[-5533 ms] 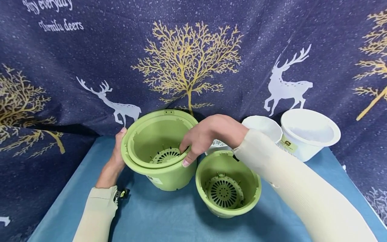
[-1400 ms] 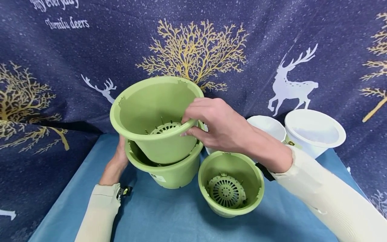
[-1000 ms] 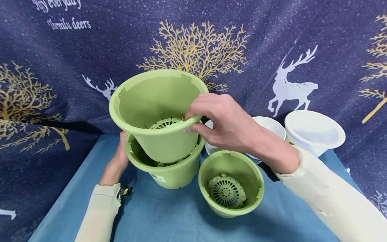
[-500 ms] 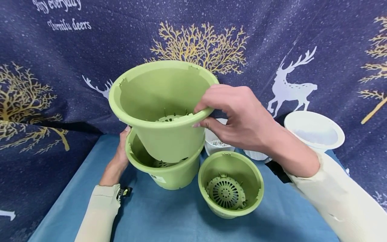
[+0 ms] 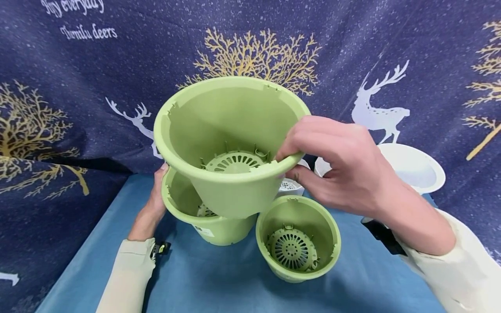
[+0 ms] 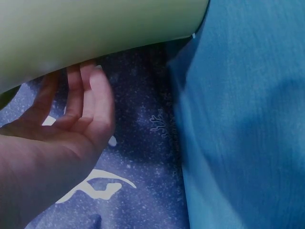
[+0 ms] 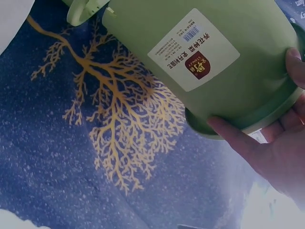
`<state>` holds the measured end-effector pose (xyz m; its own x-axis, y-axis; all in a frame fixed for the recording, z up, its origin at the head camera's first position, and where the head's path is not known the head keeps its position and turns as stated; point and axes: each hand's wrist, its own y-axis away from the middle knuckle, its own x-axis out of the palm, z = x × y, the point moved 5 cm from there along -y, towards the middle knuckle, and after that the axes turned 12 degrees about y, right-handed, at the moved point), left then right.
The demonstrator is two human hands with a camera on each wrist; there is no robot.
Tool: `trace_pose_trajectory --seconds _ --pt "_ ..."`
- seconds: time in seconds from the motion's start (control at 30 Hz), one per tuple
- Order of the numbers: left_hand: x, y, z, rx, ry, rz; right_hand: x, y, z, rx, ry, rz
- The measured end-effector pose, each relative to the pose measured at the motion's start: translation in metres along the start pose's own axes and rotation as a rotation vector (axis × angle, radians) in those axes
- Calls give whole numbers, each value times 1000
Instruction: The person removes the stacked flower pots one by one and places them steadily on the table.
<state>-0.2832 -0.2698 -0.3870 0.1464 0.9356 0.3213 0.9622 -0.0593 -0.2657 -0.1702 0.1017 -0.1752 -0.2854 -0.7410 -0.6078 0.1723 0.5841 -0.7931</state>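
My right hand (image 5: 344, 161) pinches the near right rim of a large green plastic flower pot (image 5: 238, 195), thumb outside and fingers inside. The pot hangs tilted, its slotted bottom showing. In the right wrist view a white label (image 7: 194, 50) is on its outer wall. Beneath and behind it, a wider green flower pot (image 5: 225, 230) stands on the table, partly hidden by the raised one. My left hand (image 5: 155, 195) lies against that pot's left side, its fingertips (image 6: 97, 76) touching the wall in the left wrist view. A smaller green flower pot (image 5: 332, 226) stands to the right.
Behind my right hand stand a white pot (image 5: 415, 163) and a white perforated basket (image 5: 289, 186), both partly covered. A blue cloth (image 5: 219, 282) covers the table. A dark printed curtain (image 5: 332, 39) hangs close behind.
My right hand has lifted the inner pot out of the wider pot and carried it up, then rightward and nearer. The left hand stays at the wider pot's side.
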Motion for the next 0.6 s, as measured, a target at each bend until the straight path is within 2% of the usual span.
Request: trace_pose_trajectory --seconds 0.27,0.6 --pt "-1 1 -1 -9 20 20 -10 17 2 11 -64 -73" --pt "-1 0 0 -43 7 11 -24 51 -16 45 -158 -161"
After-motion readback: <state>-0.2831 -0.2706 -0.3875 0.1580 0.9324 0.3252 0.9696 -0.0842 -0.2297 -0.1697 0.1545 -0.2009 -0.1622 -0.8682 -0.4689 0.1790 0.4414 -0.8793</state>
